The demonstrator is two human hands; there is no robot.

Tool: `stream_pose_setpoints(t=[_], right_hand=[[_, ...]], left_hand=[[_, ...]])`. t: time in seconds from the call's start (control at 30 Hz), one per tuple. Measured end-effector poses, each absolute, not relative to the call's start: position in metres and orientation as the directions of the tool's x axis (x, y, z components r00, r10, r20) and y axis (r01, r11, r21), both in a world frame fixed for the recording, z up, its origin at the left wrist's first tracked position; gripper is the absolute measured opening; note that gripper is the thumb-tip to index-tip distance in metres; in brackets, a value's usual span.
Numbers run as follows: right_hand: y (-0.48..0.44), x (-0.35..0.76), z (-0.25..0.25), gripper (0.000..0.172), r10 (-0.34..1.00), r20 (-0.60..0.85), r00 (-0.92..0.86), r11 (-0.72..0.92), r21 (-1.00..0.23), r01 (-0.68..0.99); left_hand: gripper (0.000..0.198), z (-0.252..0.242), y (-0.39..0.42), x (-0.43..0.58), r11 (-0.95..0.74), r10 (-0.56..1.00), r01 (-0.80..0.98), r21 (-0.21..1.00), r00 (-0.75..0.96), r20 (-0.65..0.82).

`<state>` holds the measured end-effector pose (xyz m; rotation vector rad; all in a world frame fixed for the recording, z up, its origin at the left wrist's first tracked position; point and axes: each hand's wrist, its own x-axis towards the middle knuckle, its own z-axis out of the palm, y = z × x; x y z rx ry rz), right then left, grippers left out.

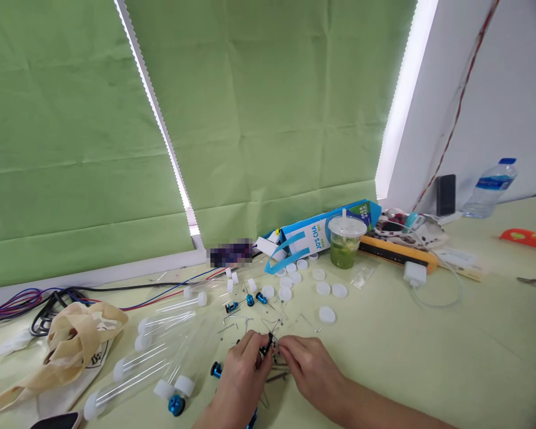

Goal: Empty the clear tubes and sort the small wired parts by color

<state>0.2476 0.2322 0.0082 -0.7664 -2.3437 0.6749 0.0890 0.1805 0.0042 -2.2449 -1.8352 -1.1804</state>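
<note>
My left hand is closed around a small black part at the lower middle of the head view. Just right of it, the fingertips of my right hand are pinched together against that part; whatever they grip is too small to make out. Beyond both hands lie several L-shaped hex keys and thin bent metal pieces. Small blue-and-black metal fittings are scattered there too, and a round blue one sits left of my left hand. My fingers partly hide the black part.
Clear plastic tubes with white ends cover the left side. Loose white caps lie behind my hands, near a lidded cup of green drink and a blue-and-white bag. Rightward are a white charger and a water bottle.
</note>
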Motion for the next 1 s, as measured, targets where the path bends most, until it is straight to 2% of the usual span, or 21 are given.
stream_pose_setpoints(t=[0.07, 0.1, 0.17, 0.23, 0.3, 0.37, 0.47, 0.67, 0.87, 1.0], right_hand=[[0.231, 0.248, 0.008, 0.031, 0.631, 0.386, -0.672, 0.739, -0.561, 0.372], [0.231, 0.248, 0.009, 0.03, 0.638, 0.388, -0.665, 0.73, -0.578, 0.364], [0.234, 0.247, 0.012, 0.026, 0.687, 0.354, -0.635, 0.641, -0.707, 0.299], [0.238, 0.245, 0.016, 0.023, 0.736, 0.278, -0.617, 0.461, -0.874, 0.155], [0.242, 0.244, 0.02, 0.026, 0.748, 0.194, -0.635, 0.245, -0.97, -0.008], [0.242, 0.242, 0.021, 0.031, 0.74, 0.115, -0.662, 0.053, -0.992, -0.113], [0.239, 0.241, 0.02, 0.038, 0.736, -0.014, -0.677, -0.145, -0.98, -0.137], [0.237, 0.239, 0.015, 0.041, 0.7, -0.117, -0.705, -0.196, -0.98, -0.032], [0.243, 0.24, 0.009, 0.037, 0.613, -0.069, -0.787, -0.184, -0.981, -0.058], [0.243, 0.24, 0.008, 0.037, 0.64, -0.096, -0.763, -0.207, -0.977, -0.051]], left_hand=[[0.007, 0.007, 0.18, 0.089, -0.314, 0.835, 0.843, 0.438, 0.025, 0.55], [0.007, 0.009, 0.179, 0.089, -0.313, 0.833, 0.842, 0.439, 0.022, 0.553], [0.007, 0.013, 0.178, 0.088, -0.315, 0.834, 0.839, 0.443, 0.023, 0.551], [0.011, 0.016, 0.178, 0.087, -0.344, 0.833, 0.825, 0.449, 0.047, 0.551], [0.015, 0.018, 0.178, 0.086, -0.397, 0.825, 0.798, 0.454, 0.092, 0.558], [0.017, 0.018, 0.179, 0.085, -0.449, 0.803, 0.771, 0.451, 0.127, 0.582], [0.017, 0.013, 0.18, 0.084, -0.497, 0.766, 0.758, 0.422, 0.155, 0.624], [0.017, 0.005, 0.179, 0.082, -0.515, 0.75, 0.767, 0.382, 0.188, 0.634], [0.018, 0.005, 0.181, 0.08, -0.513, 0.757, 0.758, 0.403, 0.177, 0.629], [0.019, 0.004, 0.181, 0.078, -0.521, 0.755, 0.753, 0.402, 0.187, 0.629]])
